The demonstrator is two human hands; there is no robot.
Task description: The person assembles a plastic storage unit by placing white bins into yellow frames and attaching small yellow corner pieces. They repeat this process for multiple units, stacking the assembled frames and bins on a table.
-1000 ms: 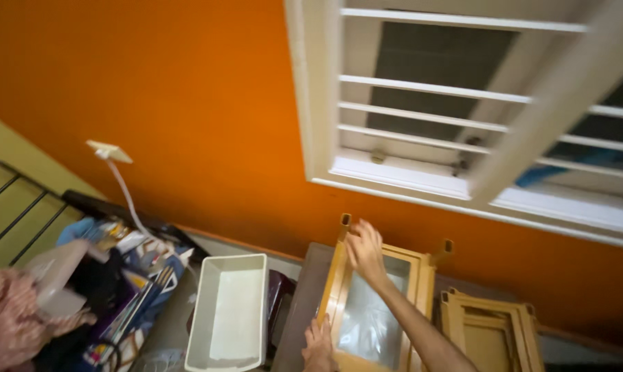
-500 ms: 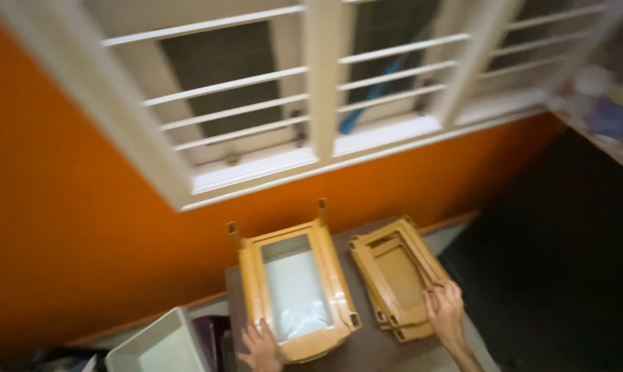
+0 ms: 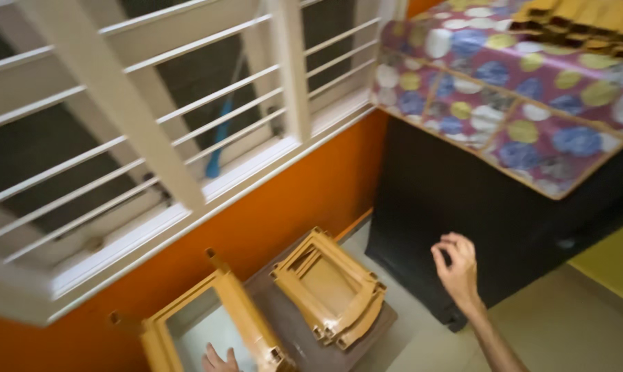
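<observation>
Orange wall (image 3: pixel 304 200): backdrop, under white barred window (image 3: pixel 153 138).
Black cabinet (image 3: pixel 463 207): right, patterned cloth (image 3: pixel 504 89) on top.
Frame with pane (image 3: pixel 208 331): leaning at wall; I judge it stiff, pane fragile; grip the wooden rails.
Stacked frames (image 3: pixel 329 289): just beside, light.
Right hand (image 3: pixel 456 269): free, fingers loosely curled, empty.
Left hand (image 3: pixel 218 359): mostly cut off; on pane frame, grip unclear.

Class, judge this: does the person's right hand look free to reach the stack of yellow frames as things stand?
Probably yes. The right hand hangs empty beside the stack of yellow frames, with only bare floor between them.
</observation>
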